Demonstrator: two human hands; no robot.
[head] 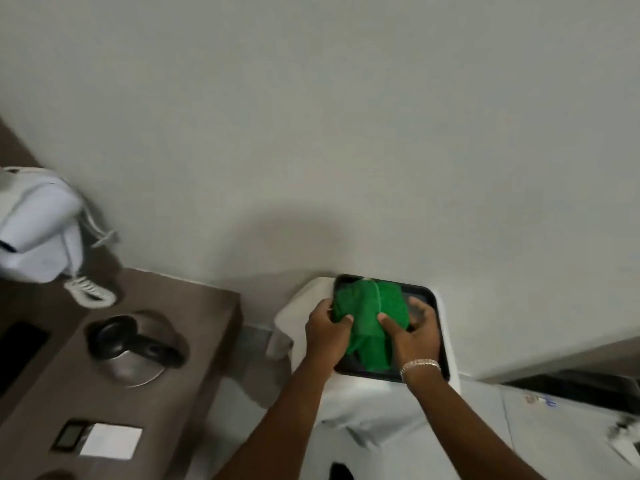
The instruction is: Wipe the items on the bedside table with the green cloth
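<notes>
The green cloth [372, 318] lies bunched on a black tray [427, 296], which rests on a white pillow or cushion [301, 303] against the wall. My left hand [327, 329] grips the cloth's left edge, thumb on top. My right hand [414, 332], with a silver bracelet at the wrist, presses its thumb on the cloth's right side while its fingers spread over the tray. To the left, the brown bedside table [194, 344] holds a steel kettle [133, 346] with a black lid and handle.
A white wall phone [38, 226] with a coiled cord [88, 291] hangs above the table's far left. A white card [110, 445] and a small dark panel [69, 434] lie on the table's near part. White bedding [519, 424] spreads to the right.
</notes>
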